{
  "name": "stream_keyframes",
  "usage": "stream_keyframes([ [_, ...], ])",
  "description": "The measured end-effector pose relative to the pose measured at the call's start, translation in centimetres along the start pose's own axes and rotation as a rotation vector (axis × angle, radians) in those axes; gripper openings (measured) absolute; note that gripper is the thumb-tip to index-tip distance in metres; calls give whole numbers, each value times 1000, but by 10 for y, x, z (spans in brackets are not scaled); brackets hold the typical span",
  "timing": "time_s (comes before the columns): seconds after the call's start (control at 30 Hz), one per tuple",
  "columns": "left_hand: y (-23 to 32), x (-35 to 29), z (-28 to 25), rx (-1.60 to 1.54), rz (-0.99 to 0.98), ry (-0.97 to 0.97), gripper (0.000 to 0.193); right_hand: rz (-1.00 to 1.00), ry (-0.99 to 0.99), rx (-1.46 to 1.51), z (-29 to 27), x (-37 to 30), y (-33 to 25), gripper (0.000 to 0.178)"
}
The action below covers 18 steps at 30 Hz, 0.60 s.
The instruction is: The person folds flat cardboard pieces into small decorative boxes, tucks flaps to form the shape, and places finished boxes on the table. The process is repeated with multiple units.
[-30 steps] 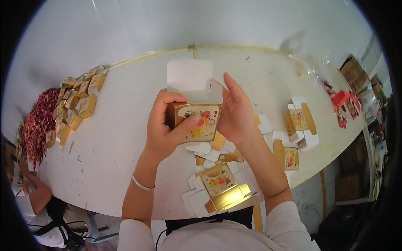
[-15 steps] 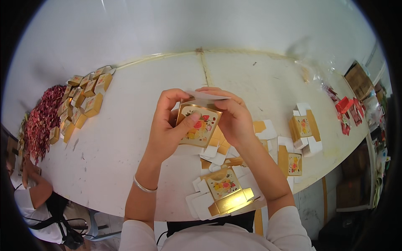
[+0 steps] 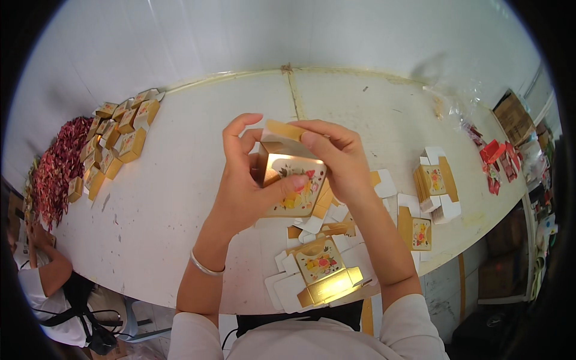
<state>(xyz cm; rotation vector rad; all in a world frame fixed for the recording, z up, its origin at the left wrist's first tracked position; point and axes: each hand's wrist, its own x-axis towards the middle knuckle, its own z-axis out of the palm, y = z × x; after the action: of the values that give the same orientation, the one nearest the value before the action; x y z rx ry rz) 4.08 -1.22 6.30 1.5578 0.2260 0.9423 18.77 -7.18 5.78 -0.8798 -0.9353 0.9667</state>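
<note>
A small gold carton with a fruit picture on its front is held up over the middle of the table, its top end lifted open. My left hand wraps round its left side, thumb pressed on the picture. The thumb and fingers of my right hand pinch the gold-edged top flap, which stands up from the carton. Below my hands lie flattened gold-and-white cartons, spread in a loose overlapping heap close to my body.
A stack of flat cartons stands to the right, with another flat carton nearer me. Formed gold boxes cluster at the left beside a dark red heap. Red pieces lie far right. Another person's arm shows lower left.
My right hand has bent the top flap up and back, so its gold edge now shows. The carton has tilted and shifted slightly right; my left index finger has lifted off it.
</note>
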Motion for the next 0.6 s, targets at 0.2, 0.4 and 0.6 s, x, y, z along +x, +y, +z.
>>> stream_keyframes([
  [0.2,-4,1,-6,-20,-48,-19,63,-115,-100,-116,-5,0,-5,19],
  [0.4,0,0,-3,-12,-27,-37,52,-126,-141,-190,-7,1,-9,20],
  [0.6,-2,0,-6,-44,-13,6,38,-169,-255,-214,-6,-3,-14,20],
])
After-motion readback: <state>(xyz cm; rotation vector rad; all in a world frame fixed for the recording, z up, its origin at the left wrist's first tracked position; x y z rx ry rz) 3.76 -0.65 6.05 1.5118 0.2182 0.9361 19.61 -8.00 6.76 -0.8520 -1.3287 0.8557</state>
